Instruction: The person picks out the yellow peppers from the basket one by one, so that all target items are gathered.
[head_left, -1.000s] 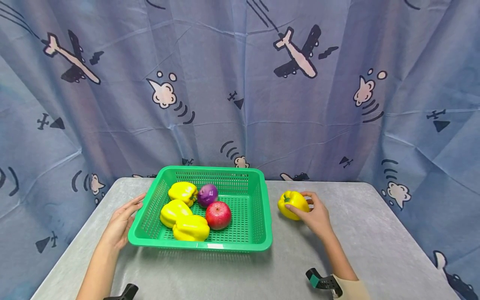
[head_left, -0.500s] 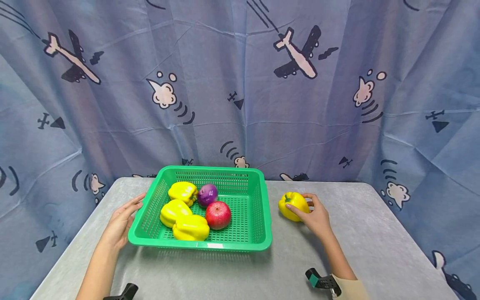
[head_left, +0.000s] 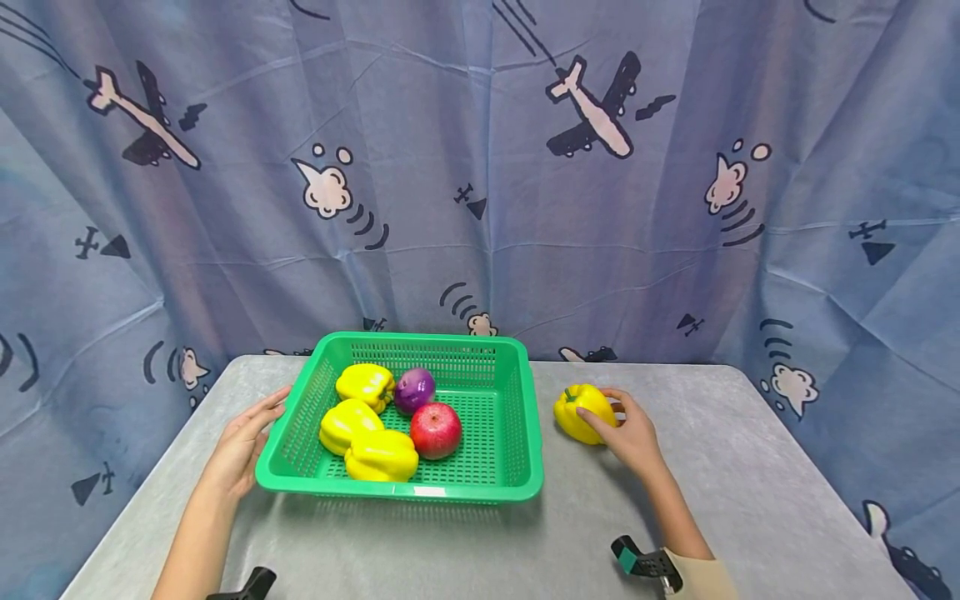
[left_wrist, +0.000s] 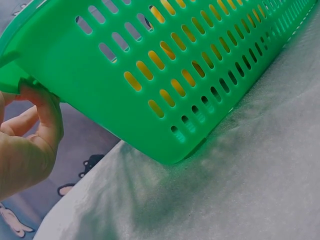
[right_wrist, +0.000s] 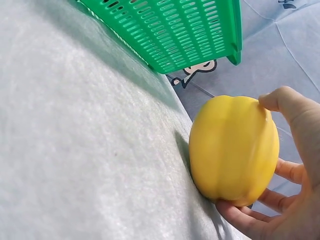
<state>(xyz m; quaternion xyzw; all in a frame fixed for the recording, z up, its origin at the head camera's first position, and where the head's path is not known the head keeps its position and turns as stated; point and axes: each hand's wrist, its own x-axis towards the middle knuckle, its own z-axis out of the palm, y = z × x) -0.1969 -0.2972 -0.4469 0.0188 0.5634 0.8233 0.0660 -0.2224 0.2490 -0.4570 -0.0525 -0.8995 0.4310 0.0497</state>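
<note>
At nine o'clock on the green basket [head_left: 480, 492], the left hand [head_left: 243, 446] curls its fingers at the rim, likely steadying it. Inside lie three peppers [head_left: 365, 385], an onion [head_left: 414, 391], a red fruit [head_left: 436, 431]. Outside, at three o'clock, the right hand [head_left: 636, 435] pinches another pepper [head_left: 579, 414], thumb opposing fingers for security.

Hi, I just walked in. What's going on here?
A person's right hand grips a yellow pepper just right of a green basket, while the left hand holds the basket's left rim. Inside are three more yellow peppers, a round purple item and a round red fruit. The held pepper is outside the basket.
</note>
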